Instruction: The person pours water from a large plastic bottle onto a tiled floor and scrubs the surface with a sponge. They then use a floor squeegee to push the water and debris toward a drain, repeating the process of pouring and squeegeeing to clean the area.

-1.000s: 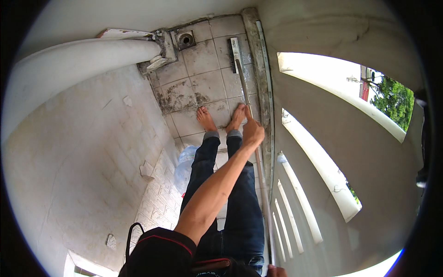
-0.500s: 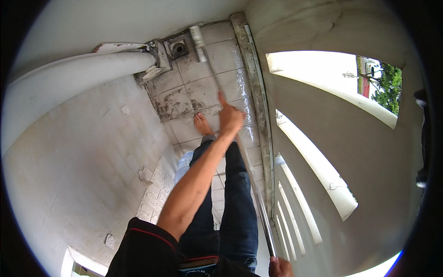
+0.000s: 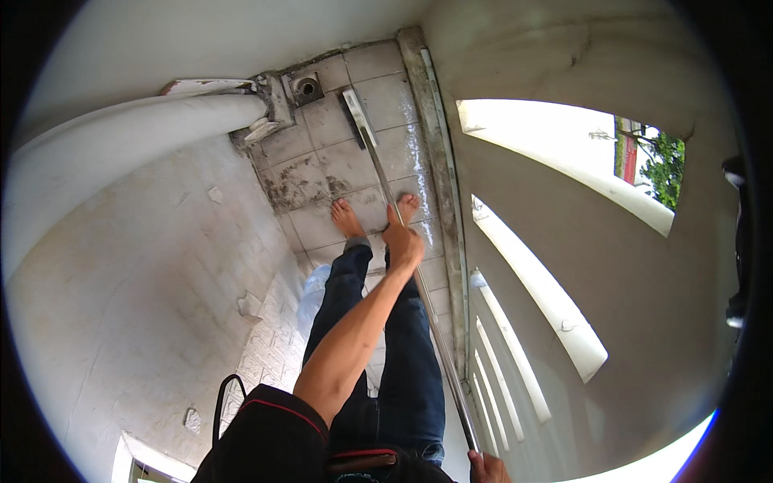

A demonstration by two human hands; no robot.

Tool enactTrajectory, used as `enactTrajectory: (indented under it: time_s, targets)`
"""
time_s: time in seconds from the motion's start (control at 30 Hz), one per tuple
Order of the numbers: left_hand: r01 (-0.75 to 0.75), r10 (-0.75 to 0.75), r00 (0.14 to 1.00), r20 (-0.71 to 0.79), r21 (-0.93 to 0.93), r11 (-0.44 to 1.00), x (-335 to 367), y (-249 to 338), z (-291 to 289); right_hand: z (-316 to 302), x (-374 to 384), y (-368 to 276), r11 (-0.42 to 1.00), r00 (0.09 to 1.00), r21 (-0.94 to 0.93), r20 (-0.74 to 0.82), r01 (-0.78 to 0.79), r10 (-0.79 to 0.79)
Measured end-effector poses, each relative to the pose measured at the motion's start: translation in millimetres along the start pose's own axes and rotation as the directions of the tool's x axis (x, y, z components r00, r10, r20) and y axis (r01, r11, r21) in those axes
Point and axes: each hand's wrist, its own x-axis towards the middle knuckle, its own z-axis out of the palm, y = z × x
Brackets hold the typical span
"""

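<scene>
The floor brush (image 3: 354, 113), with white back and dark bristles, is over the floor tiles (image 3: 386, 63), to the right of the square floor drain (image 3: 307, 88) and a little nearer to the person. Its long metal handle (image 3: 439, 338) runs away from the drain, toward the person. The left hand (image 3: 404, 244) is closed around this handle at its middle part, with 1 finger stretched along it. The right hand (image 3: 489, 467), farthest from the drain, is wrapped around the lower part; the picture edge cuts it. 2 bare feet (image 3: 348, 220) stand on the drain's near side. A white foamy streak (image 3: 415, 153) lies to the drain's right, beyond the brush.
</scene>
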Motion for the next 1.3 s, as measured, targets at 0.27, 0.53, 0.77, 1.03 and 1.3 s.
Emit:
enactTrajectory:
  time_s: [0.27,0.53,0.77,1.03,1.3]
  targets:
    - [0.023,-0.022,0.998,0.061,-0.016,1.0,86.1,4.9,-17.5,32.1,52.1,26.4,0.975,0.976,0.082,-0.092,0.205,-0.197]
    - [-0.088,0.083,0.995,-0.053,-0.102,0.991,87.0,0.9,-0.9,52.7,36.5,38.7,0.831,0.819,-0.351,-0.233,0.432,-0.524]
    - [-0.523,0.519,0.833,-0.192,0.034,0.852,22.8,-37.7,24.4,57.0,18.0,58.1,0.941,0.997,-0.331,0.035,0.075,-0.067]
    - [-0.029,0.016,0.997,-0.071,-0.182,0.983,76.2,9.8,-52.7,58.9,47.5,13.2,0.978,0.991,-0.187,-0.085,0.088,-0.105]
    - [0.312,-0.301,0.95,0.081,-0.267,0.912,-54.3,-103.6,29.6,70.7,-21.3,104.6,0.87,0.992,-0.478,-0.098,-0.122,0.085]
